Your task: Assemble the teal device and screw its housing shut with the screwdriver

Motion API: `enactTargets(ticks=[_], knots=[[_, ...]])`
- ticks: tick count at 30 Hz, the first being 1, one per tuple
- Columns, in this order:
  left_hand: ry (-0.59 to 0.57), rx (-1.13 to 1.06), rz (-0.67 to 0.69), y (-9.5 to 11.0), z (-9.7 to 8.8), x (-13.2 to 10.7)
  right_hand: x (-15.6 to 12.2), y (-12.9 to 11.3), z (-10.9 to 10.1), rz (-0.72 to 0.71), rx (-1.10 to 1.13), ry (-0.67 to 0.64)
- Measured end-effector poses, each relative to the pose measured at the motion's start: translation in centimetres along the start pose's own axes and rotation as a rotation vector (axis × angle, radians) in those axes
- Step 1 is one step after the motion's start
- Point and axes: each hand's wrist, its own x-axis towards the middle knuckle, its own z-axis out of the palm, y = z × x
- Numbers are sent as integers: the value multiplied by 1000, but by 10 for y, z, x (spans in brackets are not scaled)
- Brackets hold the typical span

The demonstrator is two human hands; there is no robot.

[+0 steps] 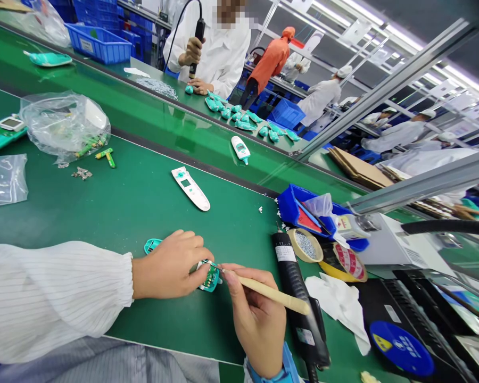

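Note:
My left hand [170, 265] grips a small teal casing with a green circuit board [211, 280] at its fingertips. My right hand [256, 319] holds a slim wooden-handled tool [271, 293] like a pen, its fine tip against the board. The two hands nearly touch over the casing. A teal plastic shell [152, 246] lies partly hidden under my left hand. A black electric screwdriver [297, 292] lies just right of my right hand. Farther up the green bench mat [131, 197] lies a white device with a small screen [190, 188].
Across the bench, a co-worker's hand [193, 51] holds a black screwdriver over several teal casings [235, 114]. A plastic bag [66, 127] lies at left. Tape rolls [345, 261] and a blue bin [299, 213] stand at right, with a white cloth [337, 303] below them.

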Motion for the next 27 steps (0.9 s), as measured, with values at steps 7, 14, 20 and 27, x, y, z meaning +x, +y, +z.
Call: enactTargets(ticks=[7,14,20,27], knots=[[2,2,-19,0,0,2,1,-3,5,40,-1,40],[-21,-7,-1,1,-3,-2,6,-7,-12,230,155,106],[-38,111,18,-3,-8,-10,21,-8,-19,204,-234,-187],[-44,183,24,-10,-7,-14,39,-5,-5,84,-372,-485]])
